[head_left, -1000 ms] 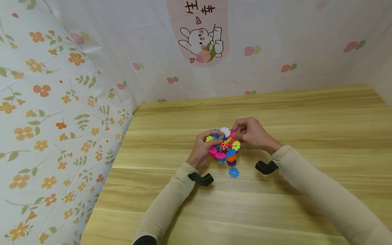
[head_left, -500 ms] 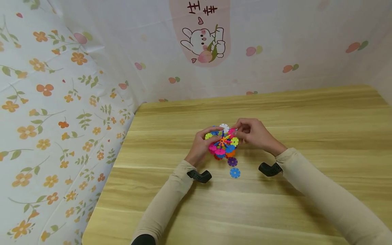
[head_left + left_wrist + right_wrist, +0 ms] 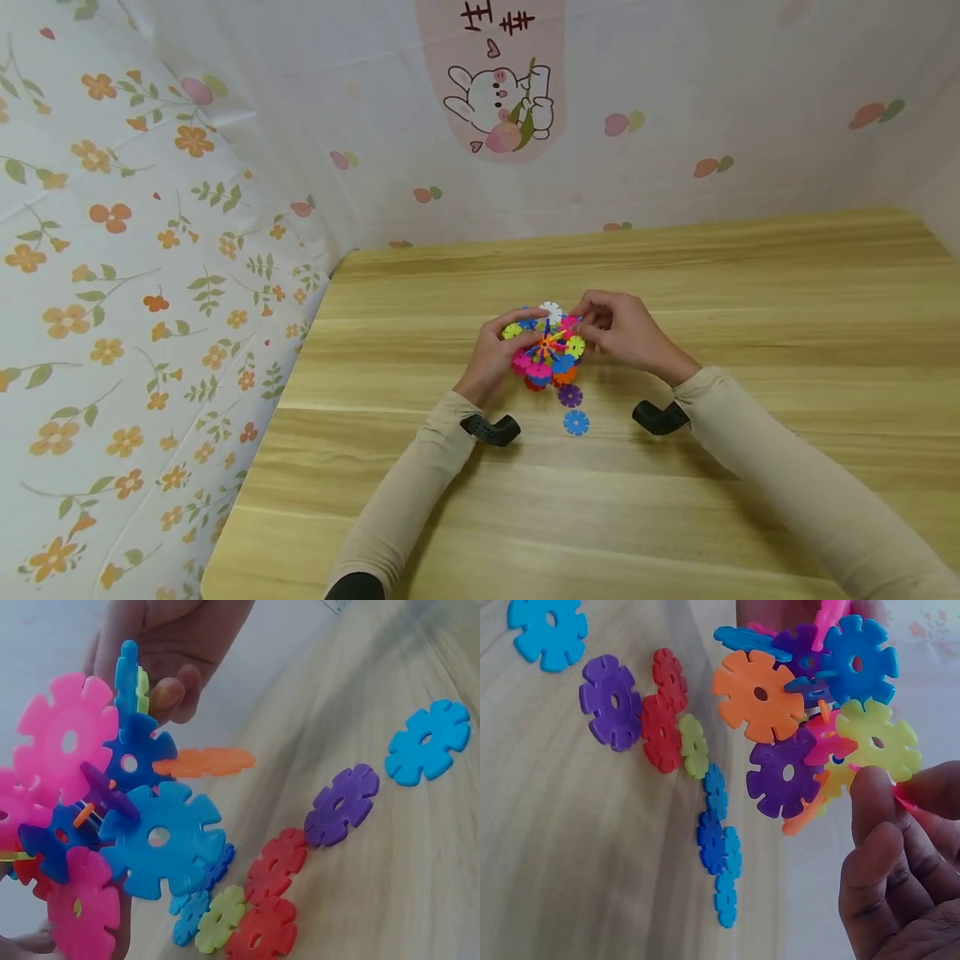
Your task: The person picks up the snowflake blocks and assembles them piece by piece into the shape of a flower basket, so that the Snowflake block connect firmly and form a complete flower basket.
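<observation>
A ball-like cluster of interlocking notched plastic discs (image 3: 542, 367), in pink, blue, orange, yellow and purple, is held above the table. My left hand (image 3: 491, 357) grips it from the left, thumb and fingers spread around its side. On the right, my right hand (image 3: 628, 333) pinches a pink disc (image 3: 905, 798) between thumb and forefinger, at the cluster's edge beside a yellow disc (image 3: 877, 741). Whether that pink disc is slotted in cannot be made out. A white disc (image 3: 551, 312) stands out at the cluster's far side.
Loose discs lie on the wooden table (image 3: 420, 517) under and in front of the cluster: a light-blue one (image 3: 576, 422), a purple one (image 3: 570, 395), two red ones (image 3: 661, 733), a yellow-green one (image 3: 694, 746) and several blue ones (image 3: 711, 841). Printed cloth (image 3: 360, 100) hangs behind.
Compared with a second ago, the cluster sits slightly farther from the camera's near side, uncovering the purple disc on the table. Over the last half second, both hands hardly moved.
</observation>
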Motion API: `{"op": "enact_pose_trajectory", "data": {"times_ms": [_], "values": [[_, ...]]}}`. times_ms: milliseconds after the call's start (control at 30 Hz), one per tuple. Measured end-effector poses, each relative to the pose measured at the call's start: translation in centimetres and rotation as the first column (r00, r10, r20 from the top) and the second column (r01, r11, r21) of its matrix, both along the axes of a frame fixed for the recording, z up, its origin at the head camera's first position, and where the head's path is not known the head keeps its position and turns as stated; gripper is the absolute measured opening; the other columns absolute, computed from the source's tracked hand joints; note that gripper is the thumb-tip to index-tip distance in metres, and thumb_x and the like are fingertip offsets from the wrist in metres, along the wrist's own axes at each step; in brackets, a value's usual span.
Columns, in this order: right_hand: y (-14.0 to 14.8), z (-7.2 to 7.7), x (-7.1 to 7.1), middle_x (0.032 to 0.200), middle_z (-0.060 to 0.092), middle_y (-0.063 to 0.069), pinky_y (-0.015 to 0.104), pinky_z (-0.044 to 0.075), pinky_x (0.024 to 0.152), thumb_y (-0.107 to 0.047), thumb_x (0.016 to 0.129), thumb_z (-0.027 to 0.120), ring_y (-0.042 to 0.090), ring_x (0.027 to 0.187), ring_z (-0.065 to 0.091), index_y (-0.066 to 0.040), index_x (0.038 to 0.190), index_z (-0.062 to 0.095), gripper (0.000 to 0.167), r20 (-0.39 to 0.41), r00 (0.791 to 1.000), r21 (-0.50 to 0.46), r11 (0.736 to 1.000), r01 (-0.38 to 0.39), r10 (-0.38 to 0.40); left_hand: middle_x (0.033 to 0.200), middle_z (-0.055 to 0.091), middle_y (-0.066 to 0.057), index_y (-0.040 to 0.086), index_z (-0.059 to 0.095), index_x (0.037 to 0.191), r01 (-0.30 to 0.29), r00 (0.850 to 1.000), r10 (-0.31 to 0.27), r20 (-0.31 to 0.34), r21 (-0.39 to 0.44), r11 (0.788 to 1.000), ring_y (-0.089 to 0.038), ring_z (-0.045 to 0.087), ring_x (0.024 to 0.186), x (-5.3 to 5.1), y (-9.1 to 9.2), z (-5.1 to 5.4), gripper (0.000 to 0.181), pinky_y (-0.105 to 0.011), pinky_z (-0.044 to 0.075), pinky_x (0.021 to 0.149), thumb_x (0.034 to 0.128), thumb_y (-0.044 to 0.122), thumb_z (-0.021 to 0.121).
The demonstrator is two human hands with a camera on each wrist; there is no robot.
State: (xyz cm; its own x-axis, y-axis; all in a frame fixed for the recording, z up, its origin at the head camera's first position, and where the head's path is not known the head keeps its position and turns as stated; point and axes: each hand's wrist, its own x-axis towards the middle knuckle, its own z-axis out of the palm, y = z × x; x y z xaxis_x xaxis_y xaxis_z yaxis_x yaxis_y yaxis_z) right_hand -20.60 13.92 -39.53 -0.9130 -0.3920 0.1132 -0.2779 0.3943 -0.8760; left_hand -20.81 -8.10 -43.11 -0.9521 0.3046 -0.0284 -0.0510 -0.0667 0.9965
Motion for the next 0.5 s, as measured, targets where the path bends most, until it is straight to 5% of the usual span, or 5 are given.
{"op": "enact_pose_trajectory", "data": {"times_ms": [333,500], "values": [[0.19,-0.35,-0.30,0.074,0.066,0.011,0.028,0.050,0.051,0.001,0.093,0.059,0.033,0.060,0.064,-0.001,0.100,0.065,0.009,-0.001,1.000,0.008,1.000,-0.012,0.012,0.144,0.051,-0.006,0.001,0.063,0.130,0.008,1.000,-0.009,-0.017,-0.043,0.999,-0.021,0.054,0.122,-0.03,0.10,0.14,0.032,-0.024,0.052,0.089,0.0981,0.005,0.059],[0.40,-0.27,-0.62,0.079,0.065,0.012,0.029,0.048,0.052,-0.005,0.096,0.059,0.035,0.065,0.065,-0.001,0.109,0.063,0.014,0.066,0.998,0.032,0.999,0.008,-0.010,0.146,0.049,-0.007,0.002,0.062,0.131,0.050,0.998,-0.054,-0.042,-0.092,0.995,-0.024,0.045,0.133,-0.14,-0.07,0.03,0.032,-0.026,0.050,0.095,0.0999,0.006,0.055]]}}
